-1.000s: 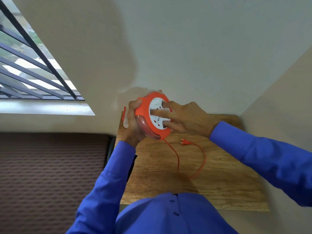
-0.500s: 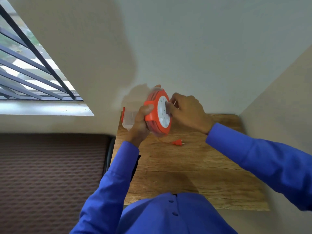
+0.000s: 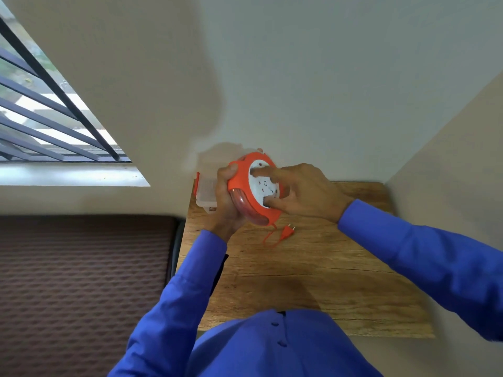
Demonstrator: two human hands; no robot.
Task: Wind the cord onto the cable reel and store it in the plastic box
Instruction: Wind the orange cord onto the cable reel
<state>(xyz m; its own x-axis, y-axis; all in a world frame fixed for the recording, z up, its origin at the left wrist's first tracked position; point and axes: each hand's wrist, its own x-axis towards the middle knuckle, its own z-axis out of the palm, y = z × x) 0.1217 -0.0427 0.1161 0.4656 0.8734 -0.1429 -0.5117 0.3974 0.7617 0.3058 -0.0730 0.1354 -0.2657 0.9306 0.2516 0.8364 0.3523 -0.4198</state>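
An orange cable reel [image 3: 243,186] with a white socket face is held tilted above the back of the wooden table [image 3: 326,281]. My left hand [image 3: 227,204] grips its rim from the left. My right hand [image 3: 302,194] presses its fingers onto the white centre. A short loop of orange cord [image 3: 269,239] hangs from the reel's bottom and ends in an orange plug [image 3: 288,232] lying on the table. The clear plastic box [image 3: 204,193] with a red clasp stands behind my left hand at the table's back left corner, partly hidden.
The table sits in a corner, with walls at the back and on the right. A barred window [image 3: 40,118] is at the upper left. A brown textured surface [image 3: 81,281] lies left of the table.
The loose cord on the table has shrunk from a long loop to a short one, and the plug has come close under the reel. My right hand has shifted around the reel's white face.
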